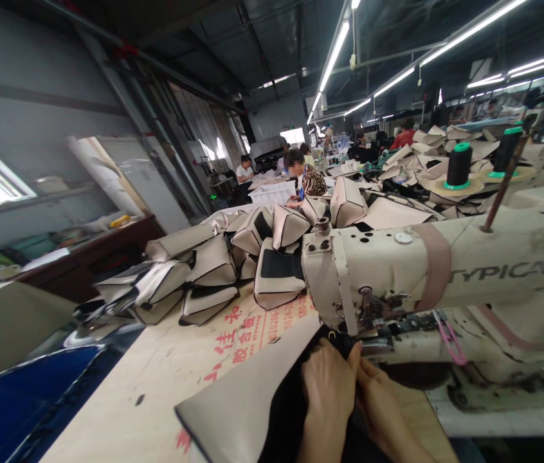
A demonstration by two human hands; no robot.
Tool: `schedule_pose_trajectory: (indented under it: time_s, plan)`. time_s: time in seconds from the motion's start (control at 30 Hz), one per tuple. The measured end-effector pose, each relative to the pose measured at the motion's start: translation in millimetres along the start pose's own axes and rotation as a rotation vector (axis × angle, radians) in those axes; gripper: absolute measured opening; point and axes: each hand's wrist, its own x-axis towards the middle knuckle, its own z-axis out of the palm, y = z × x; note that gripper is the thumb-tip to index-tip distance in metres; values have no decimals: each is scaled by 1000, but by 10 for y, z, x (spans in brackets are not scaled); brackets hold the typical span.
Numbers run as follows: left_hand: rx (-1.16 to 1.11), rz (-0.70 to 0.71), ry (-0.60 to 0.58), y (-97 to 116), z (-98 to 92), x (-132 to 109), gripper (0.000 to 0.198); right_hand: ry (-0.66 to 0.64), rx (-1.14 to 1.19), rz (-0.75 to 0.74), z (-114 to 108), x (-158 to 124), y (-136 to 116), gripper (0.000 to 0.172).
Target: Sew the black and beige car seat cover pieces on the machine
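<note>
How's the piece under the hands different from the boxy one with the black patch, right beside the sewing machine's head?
The front piece spreads its beige side out flattish; the boxy piece bulges up. The left hand and right hand are at the front piece; no hand touches the boxy piece. Both are beige and black with dark edges.

Held piece point(238, 392): smooth beige leather-like sheeting is seen against matt black cloth point(290, 402).
Table point(122, 411): smooth pale plywood is printed in red.
Stacked pieces point(214, 260), table's far edge: faintly glossy, leather-like panels are trimmed in black.
Sewing machine point(388, 257), table's right edge: cream-painted metal is scuffed and chipped.
Thread spools point(460, 167): matt black thread is wound over green plastic.
</note>
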Motion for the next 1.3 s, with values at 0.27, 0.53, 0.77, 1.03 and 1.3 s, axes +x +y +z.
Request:
schedule_pose_trajectory:
  time_s: [0.27,0.53,0.77,1.03,1.3]
  plan:
    - [-582,-32,104,-245,258,27,37,-45,104,149,25,-5,-92,38]
    - [-755,-88,-88,-306,342,143,41,7,13,77,8,72,-73,34]
    - [-691,-48,-74,-328,327,159,36,64,-59,126,49,32,-132,33]
    - [-689,-65,-39,-318,319,146,32,86,-21,126,47,42,-90,30]
    - [-717,-79,-30,-325,345,191,31,134,-100,93,1,94,-64,33]
